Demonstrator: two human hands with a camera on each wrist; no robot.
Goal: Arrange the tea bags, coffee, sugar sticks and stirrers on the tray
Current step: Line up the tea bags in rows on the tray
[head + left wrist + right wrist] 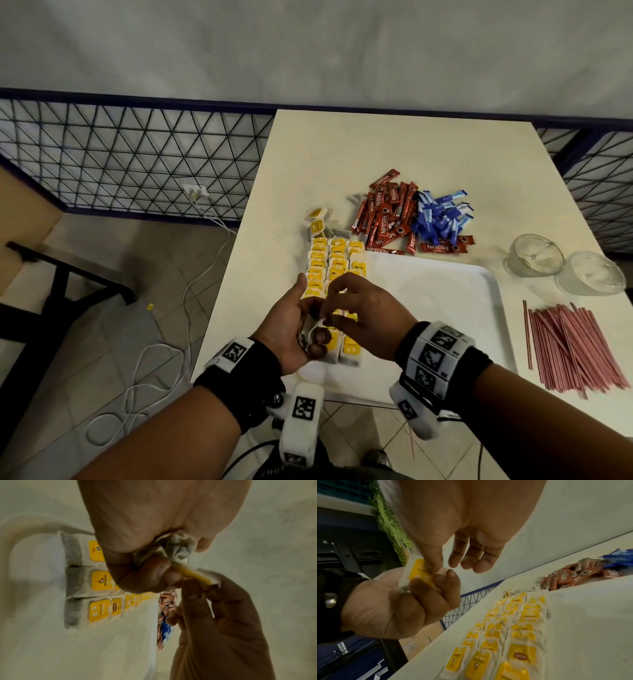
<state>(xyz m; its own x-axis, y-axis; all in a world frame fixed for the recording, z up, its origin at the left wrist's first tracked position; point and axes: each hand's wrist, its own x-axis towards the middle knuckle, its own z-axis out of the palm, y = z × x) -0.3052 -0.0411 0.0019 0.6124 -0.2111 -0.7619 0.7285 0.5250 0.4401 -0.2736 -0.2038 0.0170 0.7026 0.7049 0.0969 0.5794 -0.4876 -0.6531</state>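
The left hand point(291, 329) sits palm up above the near left corner of the white tray point(493, 291), its fingers curled round a small bunch of tea bags point(180, 546). The right hand point(359, 315) meets it from the right; thumb and forefinger pinch the yellow-tagged tea bag point(419, 573) that sticks out of the left fist, while its other three fingers hang loose and hold nothing.

Below both hands, three rows of yellow-tagged tea bags point(337, 260) lie overlapped along the tray's left side, running from the far rim toward the near edge. Two loose tea bags point(318, 219) lie on the bench point(376, 144) just beyond the far end of the rows. A heap of red Nescafé coffee sticks point(387, 212) lies on the bench just past the tray's far edge, touching a heap of blue sugar sticks point(438, 216) on its right. A bundle of red-and-white striped stirrers point(575, 346) lies on the bench right of the tray. Two clear glass cups point(534, 253) stand side by side beyond the stirrers, near the tray's far right corner. A white cable point(191, 281) trails across the tiled floor left of the bench.
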